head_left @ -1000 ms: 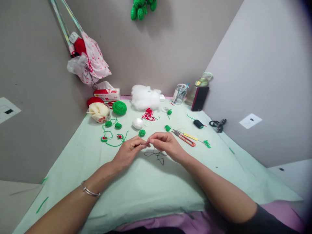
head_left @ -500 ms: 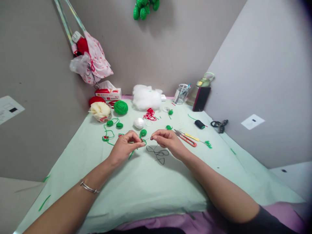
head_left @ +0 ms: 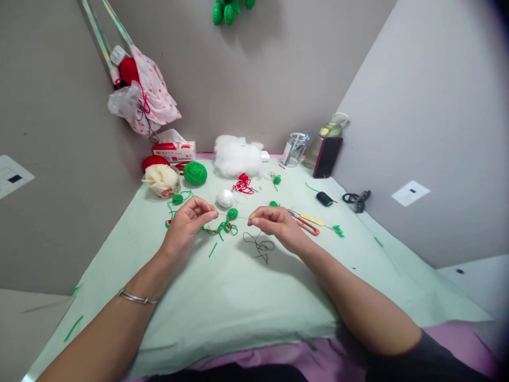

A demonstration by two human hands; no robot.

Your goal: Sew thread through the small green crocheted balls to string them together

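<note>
A thin dark thread (head_left: 239, 217) runs nearly straight between my two hands. My left hand (head_left: 190, 223) pinches one end of this stretch between thumb and fingers. The other end is pinched in my right hand (head_left: 278, 225). Just behind the thread is a small green crocheted ball (head_left: 232, 214). Below it, between the hands, lies a green and red crocheted piece (head_left: 227, 227) with loose yarn. Loops of dark thread (head_left: 259, 245) rest on the cloth under my right hand. A short green yarn scrap (head_left: 213, 250) lies nearer me.
Orange-handled snips (head_left: 308, 227) and a yellow crochet hook (head_left: 312, 219) lie beyond my right hand. Farther back are a white ball (head_left: 225, 198), green yarn (head_left: 195, 173), white stuffing (head_left: 237, 156), tangled red yarn (head_left: 243, 184), a black thread spool (head_left: 324, 199) and a phone (head_left: 328, 157).
My left hand has moved left and slightly up, away from the green and red piece, which is now out of its fingers. The thread between my hands spans a wider gap.
</note>
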